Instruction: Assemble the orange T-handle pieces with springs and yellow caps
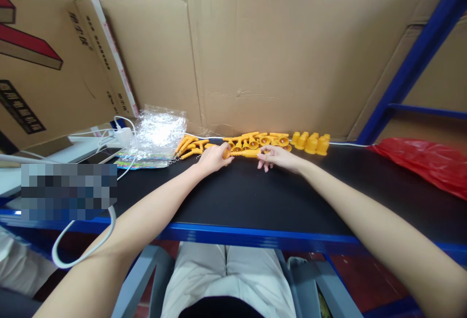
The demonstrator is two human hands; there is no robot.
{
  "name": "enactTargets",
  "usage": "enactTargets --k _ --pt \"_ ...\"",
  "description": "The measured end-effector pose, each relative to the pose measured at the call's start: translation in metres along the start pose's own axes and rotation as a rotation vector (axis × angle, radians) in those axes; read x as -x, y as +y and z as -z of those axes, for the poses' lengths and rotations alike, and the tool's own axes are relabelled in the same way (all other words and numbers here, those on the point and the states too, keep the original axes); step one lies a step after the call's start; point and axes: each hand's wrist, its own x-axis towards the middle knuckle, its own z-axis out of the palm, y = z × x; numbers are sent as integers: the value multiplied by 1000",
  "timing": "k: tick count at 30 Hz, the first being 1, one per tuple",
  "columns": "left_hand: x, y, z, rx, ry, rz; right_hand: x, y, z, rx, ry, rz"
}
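Note:
A yellow plastic piece (243,153) with a ribbed shaft and a flared cup at its left end lies level between my hands. The fingers of my left hand (213,159) are closed at the cup end. At the other end, my right hand (278,157) pinches the piece with thumb and forefinger, its other fingers loosely curled. Just behind are several yellow pieces with round cups (252,143), bunched in a row. Yellow branched pieces (190,146) lie beyond my left hand. To the right of the row stand several yellow cup-shaped pieces (311,143).
A clear plastic bag (159,131) sits at the left on the black tabletop (237,196), near a white charger (124,136) with cables. A red plastic bag (423,162) lies at the right. Cardboard (277,55) walls the back, and a blue frame post (412,60) slants up at the right.

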Motion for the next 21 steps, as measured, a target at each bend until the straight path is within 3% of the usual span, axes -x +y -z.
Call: enactTargets --k 11,21 --pt "2 1 -2 -15 38 1 -1 -2 -3 -40 21 16" --pt "2 6 0 13 105 8 -7 1 -9 -147 99 -114"
